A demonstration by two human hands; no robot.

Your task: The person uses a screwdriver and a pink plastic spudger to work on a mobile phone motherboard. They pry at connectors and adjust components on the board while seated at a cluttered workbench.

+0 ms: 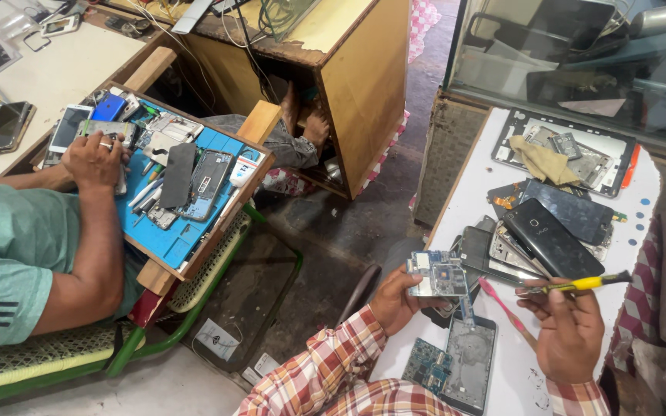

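Observation:
My left hand (395, 300) grips a small blue-and-silver phone circuit board (438, 274) by its left edge, holding it above the white worktable (472, 185). My right hand (570, 333) holds a screwdriver with a yellow and black handle (580, 284), which lies crosswise, its metal tip pointing left towards the board. Just below the board lies an opened phone frame (472, 362) with a second blue board (425, 364) beside it. Both sleeves are red and cream plaid.
A pile of dismantled phones (553, 235) and a tablet frame with a tan cloth (543, 160) lie farther back on the table. A pink pry tool (502, 304) rests near my right hand. At left, another person (94, 162) works over a blue mat (171, 239) of phone parts.

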